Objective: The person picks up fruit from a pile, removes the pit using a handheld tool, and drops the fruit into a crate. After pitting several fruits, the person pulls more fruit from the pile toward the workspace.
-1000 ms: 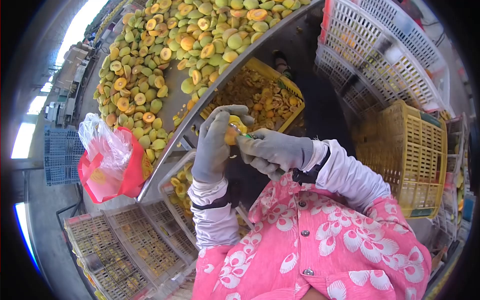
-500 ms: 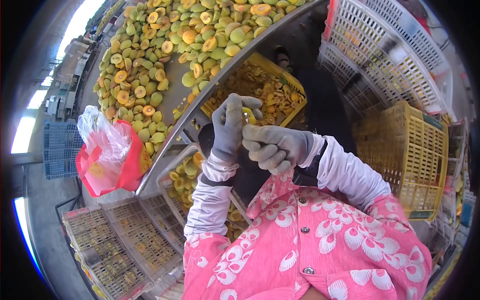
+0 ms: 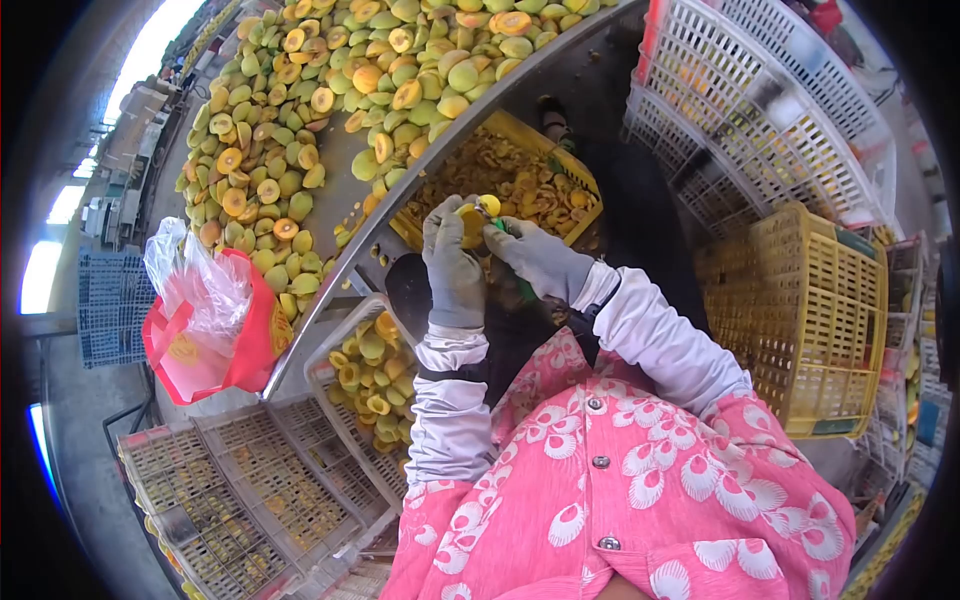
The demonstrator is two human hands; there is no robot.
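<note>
Both hands wear grey gloves and meet over a yellow crate of cut fruit pieces (image 3: 510, 170). Fingers of my left hand (image 3: 453, 262) are wrapped round a yellow fruit half (image 3: 472, 226). A small tool with a green handle (image 3: 497, 222) is gripped in my right hand (image 3: 540, 258). Its metal end touches a round yellow piece (image 3: 489, 205) at the top of the fruit half. Beyond the metal edge lies a large heap of halved green and orange fruit (image 3: 400, 70).
A red bag with clear plastic (image 3: 215, 330) sits at the table's left corner. A white crate of fruit halves (image 3: 370, 375) stands below it, beside stacked grey crates (image 3: 240, 480). Yellow (image 3: 835, 320) and white crates (image 3: 760, 110) stand on the right.
Both hands have moved down slightly and turned, and the wrists are farther apart. The fruit half and the green-handled tool now show between the fingers.
</note>
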